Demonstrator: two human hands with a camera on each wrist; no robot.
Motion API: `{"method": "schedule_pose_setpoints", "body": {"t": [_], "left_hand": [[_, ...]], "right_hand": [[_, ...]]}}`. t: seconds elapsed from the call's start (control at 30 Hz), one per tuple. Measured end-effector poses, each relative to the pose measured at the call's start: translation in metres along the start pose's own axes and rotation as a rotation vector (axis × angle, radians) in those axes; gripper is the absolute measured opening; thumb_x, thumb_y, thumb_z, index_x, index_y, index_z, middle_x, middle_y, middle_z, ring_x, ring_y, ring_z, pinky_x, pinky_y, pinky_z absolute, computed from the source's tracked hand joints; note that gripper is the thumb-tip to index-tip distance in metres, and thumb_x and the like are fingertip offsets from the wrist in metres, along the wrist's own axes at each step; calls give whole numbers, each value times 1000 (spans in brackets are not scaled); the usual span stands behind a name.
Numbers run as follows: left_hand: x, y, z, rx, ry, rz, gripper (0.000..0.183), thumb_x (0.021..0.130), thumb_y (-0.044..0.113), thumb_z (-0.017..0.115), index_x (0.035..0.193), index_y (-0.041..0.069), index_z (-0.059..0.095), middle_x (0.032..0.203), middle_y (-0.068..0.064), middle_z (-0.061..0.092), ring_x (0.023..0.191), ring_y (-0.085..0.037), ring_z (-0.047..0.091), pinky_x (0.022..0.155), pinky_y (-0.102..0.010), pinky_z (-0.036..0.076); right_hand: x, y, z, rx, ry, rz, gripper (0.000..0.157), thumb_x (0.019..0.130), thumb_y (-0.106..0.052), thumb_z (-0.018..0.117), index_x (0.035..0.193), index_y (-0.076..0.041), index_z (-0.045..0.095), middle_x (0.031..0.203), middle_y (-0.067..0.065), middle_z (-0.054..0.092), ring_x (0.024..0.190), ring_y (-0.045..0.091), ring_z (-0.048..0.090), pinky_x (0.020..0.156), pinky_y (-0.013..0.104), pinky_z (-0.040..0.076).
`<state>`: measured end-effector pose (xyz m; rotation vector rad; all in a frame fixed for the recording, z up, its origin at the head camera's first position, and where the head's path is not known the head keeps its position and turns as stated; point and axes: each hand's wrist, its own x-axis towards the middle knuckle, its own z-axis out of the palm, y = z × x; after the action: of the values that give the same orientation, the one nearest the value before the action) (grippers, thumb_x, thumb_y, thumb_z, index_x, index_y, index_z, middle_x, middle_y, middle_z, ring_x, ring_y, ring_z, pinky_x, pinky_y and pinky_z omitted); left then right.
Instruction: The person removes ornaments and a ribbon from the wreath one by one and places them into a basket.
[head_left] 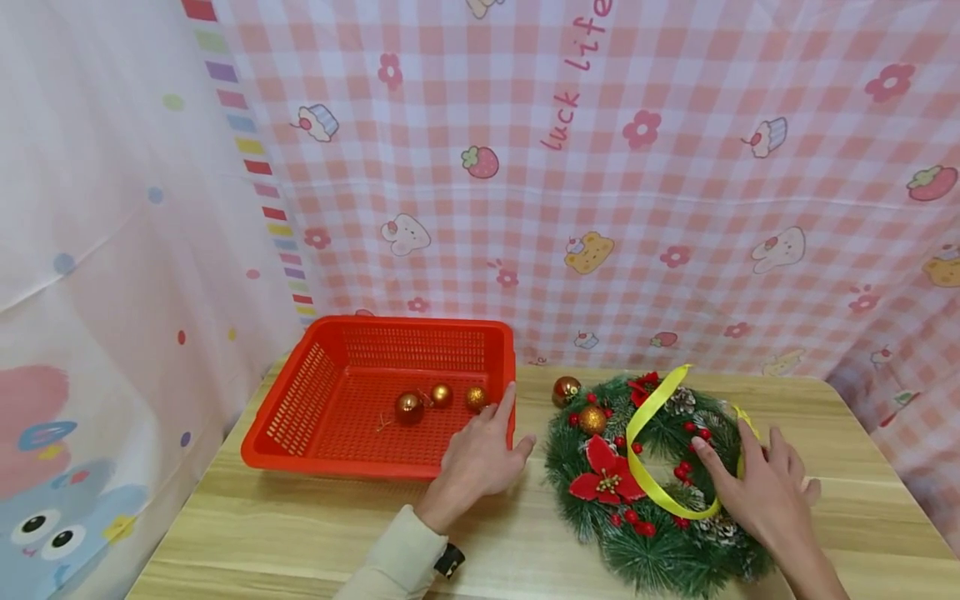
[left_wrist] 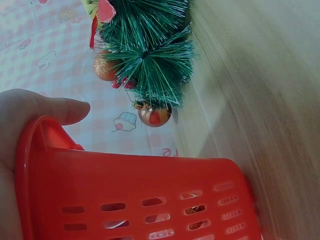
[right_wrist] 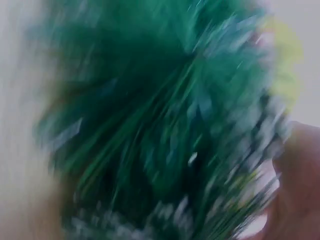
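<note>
Wreath [head_left: 660, 554] laid flat on table [head_left: 225, 533], lower R of head view. Trimming judged partly done: red flowers [head_left: 604, 483], berries [head_left: 643, 528] & glitter ball [head_left: 592, 419] already on; shiny ball [head_left: 566, 391] at its upper L edge. Yellow ribbon [head_left: 649, 408] looped over wreath, no knot seen. Apparently left to do: 3 gold balls [head_left: 409, 407], loose in red basket [head_left: 337, 468], centre-L. L hand [head_left: 480, 454] rested at basket's R rim, fingers extended, nothing gripped. R hand [head_left: 765, 487] placed at wreath's R side; ribbon grip can't be told, R wrist view blurred.
</note>
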<state>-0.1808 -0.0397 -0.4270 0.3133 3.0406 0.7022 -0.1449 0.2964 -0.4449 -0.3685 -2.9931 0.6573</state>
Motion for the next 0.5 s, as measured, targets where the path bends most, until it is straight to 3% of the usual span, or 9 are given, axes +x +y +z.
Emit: {"method": "schedule_pose_setpoints", "body": {"t": [0.23, 0.37, 0.5], "left_hand": [[1, 1, -1, 3, -2, -6, 76, 90, 50, 51, 151, 25, 13, 135, -16, 49, 112, -35, 55, 82, -49, 49], [1, 1, 0, 3, -2, 1, 76, 90, 49, 51, 151, 25, 13, 135, -17, 50, 111, -35, 55, 82, -49, 49], [0, 1, 0, 8, 3, 0, 76, 90, 49, 51, 151, 25, 13, 134, -16, 50, 111, -35, 56, 82, -49, 49]], "right_hand": [[-8, -15, 4, 40, -102, 155, 105, 81, -78, 33, 149, -7, -2, 144, 38, -14, 127, 62, -7, 85, 81, -5], [-5, -16, 10, 83, -123, 201, 108, 79, -79, 34, 149, -10, -11, 146, 34, -19, 128, 61, -7, 87, 80, -1], [-2, -14, 12, 94, -122, 185, 106, 80, -77, 36, 148, -12, -14, 147, 33, -15, 128, 62, -3, 87, 79, 6]]}}
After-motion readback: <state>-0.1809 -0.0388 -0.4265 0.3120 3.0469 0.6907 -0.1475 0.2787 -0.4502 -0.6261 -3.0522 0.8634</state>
